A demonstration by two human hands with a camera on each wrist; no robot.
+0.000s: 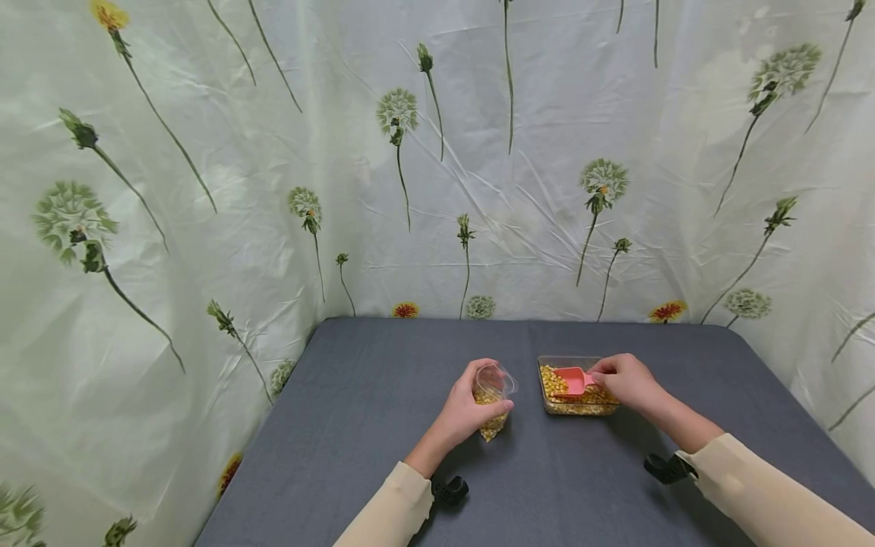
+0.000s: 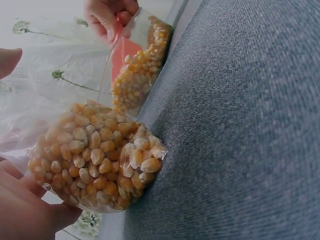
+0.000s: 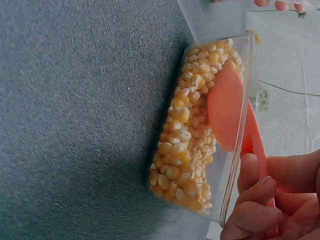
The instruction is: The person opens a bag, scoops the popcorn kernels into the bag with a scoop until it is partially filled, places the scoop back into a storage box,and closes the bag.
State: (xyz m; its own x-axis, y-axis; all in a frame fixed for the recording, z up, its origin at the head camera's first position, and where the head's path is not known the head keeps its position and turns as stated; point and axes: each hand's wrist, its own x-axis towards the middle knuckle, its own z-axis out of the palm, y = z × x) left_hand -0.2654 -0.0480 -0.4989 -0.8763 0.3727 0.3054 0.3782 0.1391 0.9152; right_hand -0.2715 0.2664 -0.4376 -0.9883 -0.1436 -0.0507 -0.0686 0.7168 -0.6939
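Observation:
My left hand [image 1: 472, 406] grips a clear plastic bag [image 1: 491, 425] with corn kernels in its lower part. The bag's round mouth faces up, and in the left wrist view its kernel-filled bottom [image 2: 95, 160] touches the grey cloth. To the right, my right hand [image 1: 625, 380] pinches the handle of a pink scoop [image 1: 573, 381]. The scoop's head dips into a clear rectangular container [image 3: 237, 165] of corn kernels [image 3: 175, 145]. Seen from the right wrist, the scoop's bowl [image 3: 227, 110] rests among the kernels behind the clear wall.
A dark grey cloth [image 1: 383, 380] covers the table. Behind it hangs a white curtain [image 1: 437, 228] printed with dandelions. A black strap mount [image 1: 451, 490] sits at the left wrist and another black mount [image 1: 666, 469] at the right.

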